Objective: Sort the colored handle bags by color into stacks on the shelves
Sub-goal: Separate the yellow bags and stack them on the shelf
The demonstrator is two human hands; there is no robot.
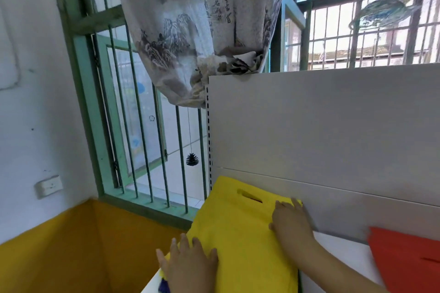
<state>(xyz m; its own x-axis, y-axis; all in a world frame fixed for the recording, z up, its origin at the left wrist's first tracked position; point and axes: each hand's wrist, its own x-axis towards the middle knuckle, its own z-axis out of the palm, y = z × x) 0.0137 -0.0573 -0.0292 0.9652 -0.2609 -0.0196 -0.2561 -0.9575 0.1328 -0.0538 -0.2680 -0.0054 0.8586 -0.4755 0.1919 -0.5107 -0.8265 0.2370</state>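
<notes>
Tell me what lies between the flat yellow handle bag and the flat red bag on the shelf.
In the head view, only bare white shelf surface separates the yellow handle bag from the red bag; the right hand's forearm crosses above it.

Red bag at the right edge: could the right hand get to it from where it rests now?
Probably yes. The right hand lies flat on the yellow bag, holding nothing, and only bare white shelf shows between it and the red bag.

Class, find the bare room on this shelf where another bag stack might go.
Bare white shelf shows between the yellow bag and the red bag, though the right hand and forearm cross it. The left end is crowded: the yellow bag lies under both hands, left hand included.
</notes>
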